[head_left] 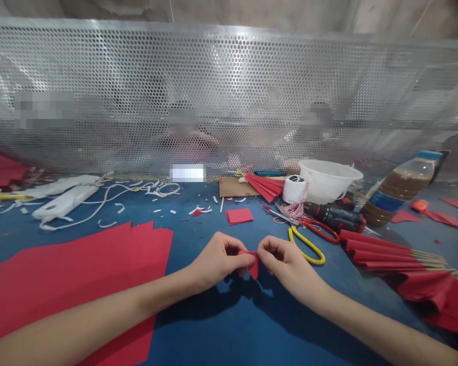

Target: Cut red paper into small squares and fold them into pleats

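Observation:
Between my two hands, just above the blue table, is a small folded piece of red paper [254,268]. My left hand [229,259] pinches its left side between thumb and fingers. The fingertips of my right hand [280,259] are closed at its upper right corner. A small stack of red paper squares [240,216] lies just beyond my hands. Scissors [307,245] with one yellow and one red handle rest beyond my right hand. To the left, large red paper sheets [110,269] are spread partly beneath my left forearm.
At the right are pleated red paper fans [381,254], a drill [333,216], a white bucket [324,180], a thread spool [294,189] and a tilted bottle [398,190]. A white power strip [66,201] with cords lies left. A perforated metal screen [229,91] stands behind.

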{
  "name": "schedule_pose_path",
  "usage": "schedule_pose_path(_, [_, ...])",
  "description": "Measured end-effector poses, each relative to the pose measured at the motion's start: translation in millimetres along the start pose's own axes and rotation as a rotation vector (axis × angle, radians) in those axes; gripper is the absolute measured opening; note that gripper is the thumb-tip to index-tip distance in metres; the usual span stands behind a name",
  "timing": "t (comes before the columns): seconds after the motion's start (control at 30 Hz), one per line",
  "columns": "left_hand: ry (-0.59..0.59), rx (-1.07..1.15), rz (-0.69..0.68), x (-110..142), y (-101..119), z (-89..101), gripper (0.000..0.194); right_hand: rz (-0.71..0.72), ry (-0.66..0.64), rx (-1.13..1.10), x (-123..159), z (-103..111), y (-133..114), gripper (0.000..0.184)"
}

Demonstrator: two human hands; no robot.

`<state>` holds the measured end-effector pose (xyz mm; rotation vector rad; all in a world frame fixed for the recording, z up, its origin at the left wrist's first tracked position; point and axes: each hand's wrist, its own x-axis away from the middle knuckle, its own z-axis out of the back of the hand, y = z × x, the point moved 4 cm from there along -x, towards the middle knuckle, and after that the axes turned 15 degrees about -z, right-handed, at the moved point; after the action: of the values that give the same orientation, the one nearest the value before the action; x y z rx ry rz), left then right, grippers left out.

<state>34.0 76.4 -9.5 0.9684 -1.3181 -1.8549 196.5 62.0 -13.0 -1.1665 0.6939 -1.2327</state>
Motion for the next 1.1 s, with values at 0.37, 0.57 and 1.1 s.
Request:
schedule_pose_path(0.37, [0.010,-0.003,-0.055,1.1,1.7,-0.8,0.019,-0.057,-0.231,0.016,3.2,-3.7,2.3,0.025])
schedule_pose_path(0.57, [-0.007,0.004,-0.073,1.0,1.8,-1.0,0.025,0.007,-0.212,-0.042,2.7,-1.8,5.1,0.028])
schedule_pose_path(1.1, [0.011,0.037,-0.060,0.1,1.5,0.2,0.019,-0.007,-0.225,-0.049,4.3,-3.4,-1.9,0.025])
